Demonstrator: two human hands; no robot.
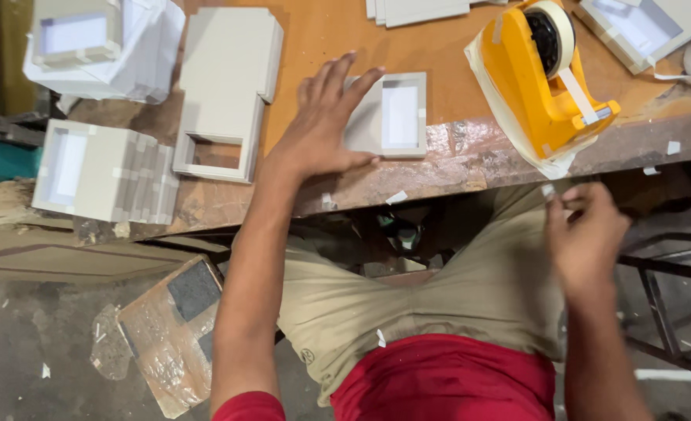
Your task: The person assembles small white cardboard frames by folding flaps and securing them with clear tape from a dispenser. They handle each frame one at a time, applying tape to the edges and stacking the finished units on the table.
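My left hand (326,125) lies flat, fingers spread, on a small grey cardboard frame with a white window (396,113) near the front edge of the wooden table (470,160). Below that edge, my right hand (587,234) pinches a small piece of pale tape (549,192) between thumb and fingers. The orange tape dispenser (544,74), with its roll of pale tape, stands on the table just above my right hand.
Stacks of grey cardboard frames (104,171) sit at the table's left, with flat frame blanks (224,86) beside them and more pieces (641,27) at the far right. A metal frame (673,296) is beside my right leg. Wrapped board (174,335) lies on the floor.
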